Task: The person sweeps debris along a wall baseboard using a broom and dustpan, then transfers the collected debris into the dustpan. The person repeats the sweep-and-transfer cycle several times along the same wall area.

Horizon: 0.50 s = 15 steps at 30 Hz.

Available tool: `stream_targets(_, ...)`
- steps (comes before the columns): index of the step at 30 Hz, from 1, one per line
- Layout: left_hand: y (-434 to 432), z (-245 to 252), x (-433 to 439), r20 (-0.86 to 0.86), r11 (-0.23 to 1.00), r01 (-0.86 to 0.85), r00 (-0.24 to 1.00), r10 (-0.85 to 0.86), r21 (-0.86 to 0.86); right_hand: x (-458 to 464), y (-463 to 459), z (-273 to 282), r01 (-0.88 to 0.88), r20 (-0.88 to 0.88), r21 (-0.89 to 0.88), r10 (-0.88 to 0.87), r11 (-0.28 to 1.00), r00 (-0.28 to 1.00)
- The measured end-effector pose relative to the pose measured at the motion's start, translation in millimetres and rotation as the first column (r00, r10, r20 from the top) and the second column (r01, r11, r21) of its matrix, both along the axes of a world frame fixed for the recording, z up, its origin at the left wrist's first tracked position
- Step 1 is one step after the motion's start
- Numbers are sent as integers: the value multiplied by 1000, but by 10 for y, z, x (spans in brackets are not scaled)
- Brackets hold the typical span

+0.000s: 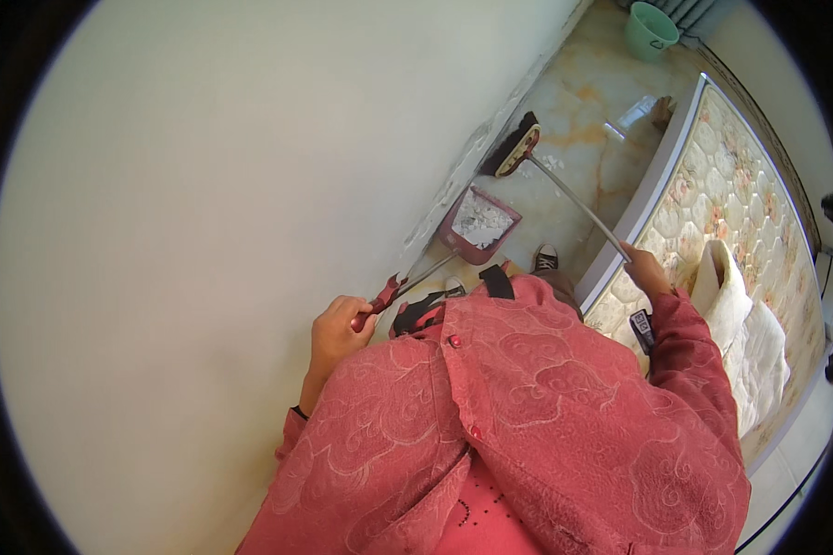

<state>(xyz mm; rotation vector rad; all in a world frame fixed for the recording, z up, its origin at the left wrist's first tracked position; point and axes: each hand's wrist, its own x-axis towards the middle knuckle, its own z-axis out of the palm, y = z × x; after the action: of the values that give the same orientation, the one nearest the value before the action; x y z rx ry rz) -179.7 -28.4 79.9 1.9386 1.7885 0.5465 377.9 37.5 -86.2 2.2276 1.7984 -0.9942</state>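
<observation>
My left hand [341,326] grips the dark red handle end of a long-handled dustpan [466,246]. White flakes and crumbs of debris [482,220] fill much of its pan, which rests on the floor beside the wall. In my right hand [644,269] is the metal pole of a broom [520,151]. The broom's dark bristles touch the floor along the foot of the wall, just beyond the dustpan. A few white bits [552,164] lie on the tiles beside the broom head.
A pale wall [250,173] with a patchy, flaking base runs along my left. To the right stands a bed with a floral quilted mattress [708,166] and a folded white quilt [750,347]. A green bucket [647,35] stands on the glossy marbled floor [583,90] at the far end.
</observation>
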Motion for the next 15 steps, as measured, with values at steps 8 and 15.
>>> stream_targets(8,68,-214,25,41,999,30,999,-31,19,539,-156,-51,308,-259,-75,-316,949,913)
stream_targets(15,270,-296,176,-36,999,32,999,-32,-2,189,742,-881,334,-323,203,-259,921,910)
